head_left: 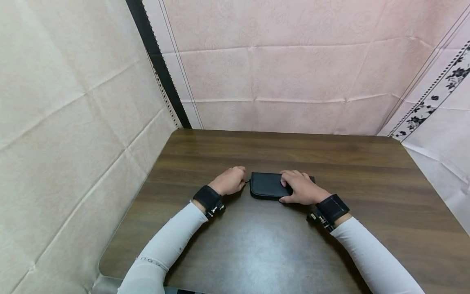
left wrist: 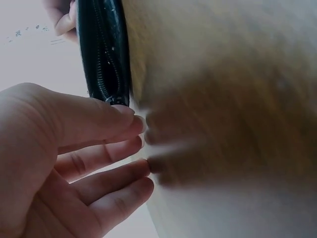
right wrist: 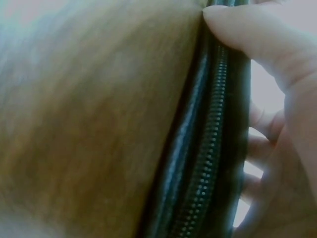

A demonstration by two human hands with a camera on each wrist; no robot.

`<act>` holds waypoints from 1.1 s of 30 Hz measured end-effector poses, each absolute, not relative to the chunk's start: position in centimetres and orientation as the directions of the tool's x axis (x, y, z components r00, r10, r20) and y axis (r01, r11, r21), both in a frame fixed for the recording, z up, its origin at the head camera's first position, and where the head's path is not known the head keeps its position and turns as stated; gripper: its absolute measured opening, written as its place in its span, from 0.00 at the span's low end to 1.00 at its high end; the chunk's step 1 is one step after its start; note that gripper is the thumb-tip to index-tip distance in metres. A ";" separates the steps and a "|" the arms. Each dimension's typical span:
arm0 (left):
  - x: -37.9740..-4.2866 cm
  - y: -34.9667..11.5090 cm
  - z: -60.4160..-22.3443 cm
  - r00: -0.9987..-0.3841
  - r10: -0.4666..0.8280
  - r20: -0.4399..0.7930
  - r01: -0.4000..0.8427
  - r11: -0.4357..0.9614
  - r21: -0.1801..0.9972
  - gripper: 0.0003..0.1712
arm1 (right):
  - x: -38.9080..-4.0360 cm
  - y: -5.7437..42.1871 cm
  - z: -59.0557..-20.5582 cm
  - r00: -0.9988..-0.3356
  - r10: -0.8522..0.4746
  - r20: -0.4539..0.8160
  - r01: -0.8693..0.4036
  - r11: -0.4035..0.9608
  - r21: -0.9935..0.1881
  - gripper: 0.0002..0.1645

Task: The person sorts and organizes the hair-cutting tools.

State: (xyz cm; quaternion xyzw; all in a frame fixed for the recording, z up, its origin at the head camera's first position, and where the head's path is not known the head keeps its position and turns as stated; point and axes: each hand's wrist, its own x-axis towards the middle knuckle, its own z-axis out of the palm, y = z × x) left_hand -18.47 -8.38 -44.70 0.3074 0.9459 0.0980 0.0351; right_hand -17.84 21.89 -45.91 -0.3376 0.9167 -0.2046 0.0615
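Note:
A black zip-around wallet point(head_left: 265, 184) lies flat on the table. My right hand point(head_left: 302, 188) grips its right part, the fingers across the top and the thumb point(right wrist: 237, 22) against the near zipped edge. My left hand point(head_left: 231, 181) is at the wallet's left end, thumb and forefinger pinching the zipper pull point(head_left: 248, 181). The left wrist view shows the zipper slider point(left wrist: 116, 100) right by the thumb tip, with the two rows of teeth point(left wrist: 101, 69) parted beyond it. The pull is mostly hidden by the fingers. Whatever the wallet contains is out of sight.
The brown wood-grain table point(head_left: 257, 241) stretches around both hands. A pale cloth point(head_left: 301, 77) hangs behind its far edge, and another cloth point(head_left: 73, 134) hangs along the left side. Black bands with small cameras point(head_left: 209, 199) sit on both wrists.

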 end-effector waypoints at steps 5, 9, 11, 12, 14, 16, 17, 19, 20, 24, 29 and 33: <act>-18.3 -8.4 -44.8 -0.802 0.597 -0.005 0.583 0.785 0.210 0.09 | -17.8 21.9 -45.9 -0.763 -0.645 0.024 -0.595 0.688 -0.416 0.29; -18.2 -8.5 -44.8 -0.799 0.602 0.002 0.588 0.780 0.214 0.09 | -17.8 21.9 -45.9 -0.761 -0.648 0.026 -0.597 0.685 -0.417 0.29; -18.1 -8.5 -44.8 -0.796 0.605 0.004 0.591 0.778 0.213 0.10 | -17.9 21.9 -45.9 -0.761 -0.648 0.026 -0.598 0.686 -0.415 0.29; -18.1 -8.6 -44.8 -0.795 0.607 0.006 0.594 0.776 0.214 0.10 | -17.9 21.9 -45.9 -0.761 -0.648 0.025 -0.598 0.686 -0.414 0.29; -18.0 -8.6 -44.8 -0.791 0.612 0.011 0.599 0.770 0.219 0.10 | -17.9 21.9 -45.9 -0.762 -0.647 0.025 -0.598 0.687 -0.413 0.29; -17.8 -8.6 -44.8 -0.787 0.616 0.016 0.604 0.766 0.220 0.10 | -17.9 22.0 -45.9 -0.763 -0.646 0.026 -0.597 0.688 -0.412 0.29; -17.8 -8.6 -44.8 -0.787 0.617 0.018 0.605 0.765 0.223 0.10 | -17.9 22.0 -46.0 -0.763 -0.646 0.028 -0.597 0.687 -0.413 0.29; -17.6 -8.7 -44.8 -0.785 0.619 0.017 0.607 0.763 0.224 0.10 | -17.9 21.9 -46.0 -0.762 -0.647 0.030 -0.599 0.686 -0.413 0.29; -17.5 -8.7 -44.7 -0.785 0.619 0.013 0.607 0.764 0.220 0.10 | -17.9 21.9 -46.0 -0.761 -0.648 0.031 -0.600 0.685 -0.413 0.29; -17.2 -8.7 -44.8 -0.780 0.625 0.007 0.613 0.763 0.207 0.11 | -17.8 21.9 -46.0 -0.762 -0.646 0.031 -0.598 0.685 -0.417 0.29; -17.2 -8.7 -44.8 -0.771 0.636 0.026 0.628 0.753 0.199 0.11 | -17.8 22.0 -46.1 -0.765 -0.644 0.031 -0.596 0.688 -0.414 0.29; -17.1 -8.7 -44.9 -0.766 0.643 0.024 0.634 0.748 0.195 0.11 | -17.9 22.0 -46.1 -0.764 -0.644 0.028 -0.597 0.690 -0.409 0.29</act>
